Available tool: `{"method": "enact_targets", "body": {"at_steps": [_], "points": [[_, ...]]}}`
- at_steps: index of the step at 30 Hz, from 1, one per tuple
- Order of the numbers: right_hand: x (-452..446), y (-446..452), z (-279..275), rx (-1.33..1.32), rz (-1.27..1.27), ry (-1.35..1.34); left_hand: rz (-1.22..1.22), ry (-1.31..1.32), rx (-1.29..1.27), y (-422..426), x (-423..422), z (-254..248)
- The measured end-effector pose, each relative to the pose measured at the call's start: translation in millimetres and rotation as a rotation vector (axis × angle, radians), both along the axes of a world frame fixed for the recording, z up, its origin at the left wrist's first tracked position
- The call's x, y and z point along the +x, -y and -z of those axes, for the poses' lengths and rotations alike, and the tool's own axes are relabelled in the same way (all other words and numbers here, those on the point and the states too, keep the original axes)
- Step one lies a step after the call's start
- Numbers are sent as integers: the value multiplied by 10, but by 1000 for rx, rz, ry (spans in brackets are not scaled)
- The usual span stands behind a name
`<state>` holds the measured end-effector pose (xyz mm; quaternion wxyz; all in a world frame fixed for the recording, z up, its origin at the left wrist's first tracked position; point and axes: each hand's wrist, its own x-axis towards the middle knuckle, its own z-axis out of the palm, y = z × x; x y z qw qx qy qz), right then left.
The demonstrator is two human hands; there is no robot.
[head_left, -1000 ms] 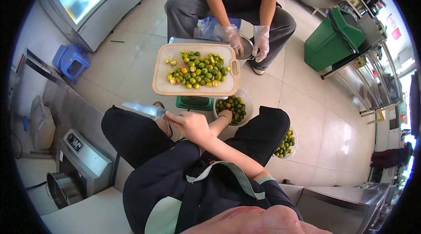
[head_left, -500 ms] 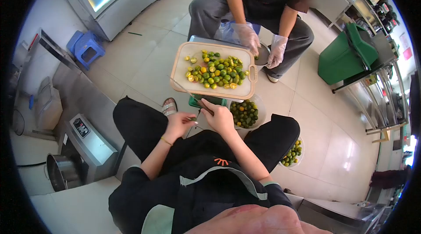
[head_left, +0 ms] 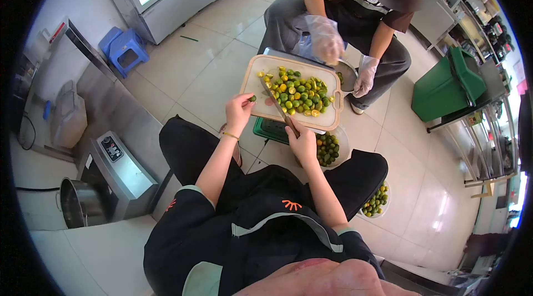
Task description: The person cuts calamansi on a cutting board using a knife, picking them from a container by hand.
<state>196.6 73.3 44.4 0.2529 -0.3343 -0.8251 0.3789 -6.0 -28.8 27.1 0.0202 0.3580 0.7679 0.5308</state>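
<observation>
My left hand [head_left: 239,114] pinches a small green calamansi [head_left: 252,98] at the left edge of the cutting board [head_left: 251,77]. Wrapped round the handle of a knife [head_left: 272,98] is my right hand [head_left: 303,144], at the board's near edge. The blade lies over the board, pointing away and to the left, beside a pile of calamansi [head_left: 300,94]. Some of the fruit on the board is cut, showing yellow flesh; much of it is whole and green.
Opposite me sits a person with gloved hands [head_left: 326,41], one beside a round metal vessel [head_left: 347,69]. A bowl of calamansi [head_left: 345,143] stands below the board, another container [head_left: 377,203] farther right. Blue stools [head_left: 126,52] are at left, a green bin [head_left: 444,88] at right.
My left hand has risen from my lap to the board's left edge with the calamansi. The knife has swung over the board. The other person's gloved hand has lifted, and the view has shifted.
</observation>
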Motion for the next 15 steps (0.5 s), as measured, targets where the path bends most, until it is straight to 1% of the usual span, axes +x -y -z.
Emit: {"method": "enact_targets", "body": {"at_steps": [2, 4, 7, 10, 13, 15], "points": [[5, 64, 33, -15, 3, -45, 22, -138, 9, -93, -51, 166], [13, 114, 16, -118, 13, -57, 32, -279, 29, -154, -67, 249], [40, 185, 55, -201, 36, -58, 32, -163, 108, -123, -30, 284], [37, 247, 19, -257, 8, -53, -30, -53, 121, -71, 0, 238], [19, 304, -36, -284, -30, -67, -67, 26, 217, -86, -1, 285], [7, 316, -47, -308, -35, -45, -101, 1, 206, -90, -5, 309]]}}
